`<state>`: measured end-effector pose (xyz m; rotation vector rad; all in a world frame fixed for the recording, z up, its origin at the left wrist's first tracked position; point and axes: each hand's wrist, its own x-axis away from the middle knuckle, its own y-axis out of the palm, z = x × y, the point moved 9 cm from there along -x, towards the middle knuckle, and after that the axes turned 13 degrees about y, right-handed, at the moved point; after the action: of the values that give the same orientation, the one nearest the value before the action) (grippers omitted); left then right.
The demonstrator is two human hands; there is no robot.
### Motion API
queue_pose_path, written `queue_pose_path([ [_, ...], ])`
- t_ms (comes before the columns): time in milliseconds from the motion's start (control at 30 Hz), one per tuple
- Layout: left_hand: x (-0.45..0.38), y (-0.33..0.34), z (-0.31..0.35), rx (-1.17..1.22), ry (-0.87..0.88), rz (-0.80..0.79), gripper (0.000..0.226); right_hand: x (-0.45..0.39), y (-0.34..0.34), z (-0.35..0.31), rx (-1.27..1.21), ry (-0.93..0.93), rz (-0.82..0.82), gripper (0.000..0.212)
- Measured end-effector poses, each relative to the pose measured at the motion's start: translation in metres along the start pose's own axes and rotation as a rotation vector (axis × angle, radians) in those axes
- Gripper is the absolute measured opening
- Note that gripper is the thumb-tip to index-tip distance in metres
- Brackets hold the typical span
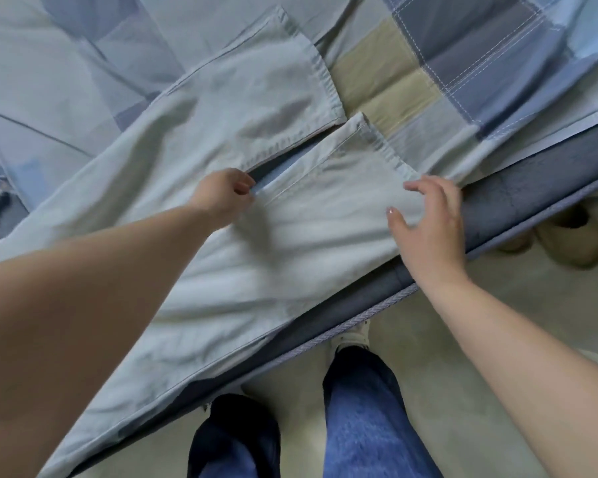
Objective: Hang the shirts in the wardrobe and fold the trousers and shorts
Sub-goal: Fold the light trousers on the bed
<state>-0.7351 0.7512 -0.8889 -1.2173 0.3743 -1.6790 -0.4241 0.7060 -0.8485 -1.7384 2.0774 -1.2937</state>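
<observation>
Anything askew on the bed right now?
The trousers lie with legs splayed, hems apart, not stacked. The near leg overhangs the bed edge. The left hand pinches its inner seam.

Setting identified as a bedroom in a home. Evidence noted:

- A bed (518, 205) is seen running diagonally across the view, its grey-blue upholstered side edged with corded piping.
- The bed is covered by a patchwork bedspread (463, 63) in blue, grey and beige squares, with white stitching visible along the seams.
- Pale trousers (256, 243) are spread flat on the bedspread, both leg hems pointing away from the viewer: household laundry.
- A pale, smooth floor (497, 298) is seen beside the bed.
- A pair of beige slippers (573, 239) is noted on the floor, partly tucked under the bed edge.
- The person's legs in blue jeans (363, 415) are seen standing against the bed side.
</observation>
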Motion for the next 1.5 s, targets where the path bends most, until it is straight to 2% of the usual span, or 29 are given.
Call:
queue_pose_path([
  [67,0.022,0.001,-0.032,-0.024,-0.039,-0.025,0.026,0.019,0.043,-0.030,0.108,-0.130,-0.194,0.033],
  [167,0.055,-0.007,-0.081,-0.086,-0.083,-0.049,0.030,0.049,0.125,-0.062,0.330,-0.211,-0.575,0.038],
  [233,0.073,-0.013,-0.113,-0.141,-0.085,-0.059,0.025,0.057,0.168,-0.078,0.511,-0.265,-0.674,0.045],
  [367,0.106,-0.035,-0.174,-0.267,-0.125,-0.058,0.028,0.061,0.227,-0.108,0.770,-0.364,-0.649,0.057],
  [500,0.132,-0.049,-0.225,-0.327,-0.177,-0.070,0.028,0.061,0.263,-0.121,0.885,-0.340,-0.602,0.025],
  [567,0.137,-0.061,-0.232,-0.312,-0.154,0.054,0.017,0.051,0.263,-0.133,0.843,-0.319,-0.478,0.015],
  [633,0.139,-0.073,-0.231,-0.244,-0.094,0.232,0.013,0.039,0.256,-0.142,0.694,-0.260,-0.364,0.014],
  [700,0.143,-0.080,-0.231,-0.150,-0.017,0.365,0.015,0.036,0.254,-0.139,0.565,-0.181,-0.347,0.012],
  [767,0.154,-0.084,-0.235,-0.099,0.048,0.456,0.020,0.047,0.256,-0.133,0.454,-0.105,-0.390,0.022],
  [833,0.174,-0.088,-0.242,-0.081,0.072,0.522,0.022,0.079,0.257,-0.137,0.464,-0.177,-0.411,0.034],
  [900,0.200,-0.085,-0.246,-0.075,0.079,0.558,0.020,0.127,0.259,-0.146,0.501,-0.371,-0.445,0.030],
  [933,0.218,-0.084,-0.253,-0.069,0.066,0.569,0.019,0.160,0.265,-0.149,0.532,-0.478,-0.517,0.023],
  [1000,0.259,-0.075,-0.269,-0.063,0.042,0.562,0.020,0.231,0.283,-0.147,0.639,-0.676,-0.714,0.019],
  [1033,0.280,-0.068,-0.278,-0.061,0.036,0.539,0.022,0.263,0.292,-0.144,0.696,-0.761,-0.788,0.024],
  [1133,0.343,-0.049,-0.298,-0.080,0.051,0.442,0.026,0.335,0.320,-0.135,0.837,-0.995,-0.819,0.047],
  [1200,0.370,-0.038,-0.301,-0.127,0.108,0.399,0.027,0.353,0.337,-0.128,0.906,-1.006,-0.772,0.050],
  [1300,0.382,-0.030,-0.306,-0.189,0.190,0.382,0.030,0.358,0.353,-0.130,0.940,-0.983,-0.643,0.042],
  [1400,0.376,-0.038,-0.310,-0.251,0.216,0.374,0.015,0.360,0.360,-0.134,0.946,-0.975,-0.584,0.037],
  [1500,0.378,-0.041,-0.308,-0.285,0.271,0.335,0.003,0.379,0.361,-0.117,1.070,-0.995,-0.602,0.048],
])
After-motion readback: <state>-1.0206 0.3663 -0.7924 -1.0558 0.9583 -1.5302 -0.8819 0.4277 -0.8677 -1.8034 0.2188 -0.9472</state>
